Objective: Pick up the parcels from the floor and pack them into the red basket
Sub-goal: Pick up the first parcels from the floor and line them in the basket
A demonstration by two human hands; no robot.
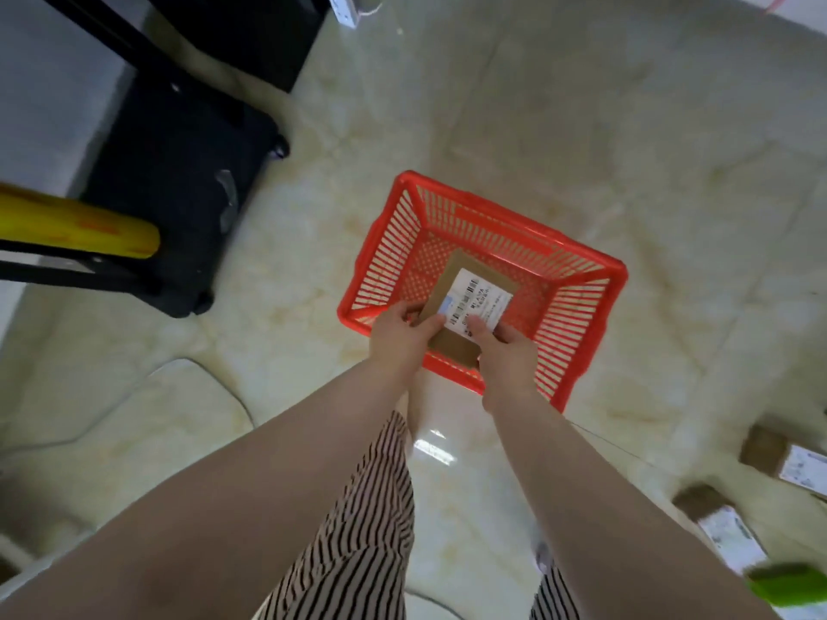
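Tiled floor (581,127); hands (452,346) hold brown labelled parcel (470,297) over red basket (577,306)

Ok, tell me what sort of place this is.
Probably a home or small parcel room: glossy tiled floor, dark suitcase, and labelled parcels beside a red basket.

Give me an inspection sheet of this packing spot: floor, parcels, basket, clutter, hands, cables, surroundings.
Surface: glossy pale tiled floor.
Job's things: red basket on floor; brown labelled parcel held over it; two more parcels on floor at right.
Clutter: green object, blurred.
Hands: left hand and right hand both grip the parcel.
Cables: power strip at top.
Surroundings: black suitcase, yellow roll.
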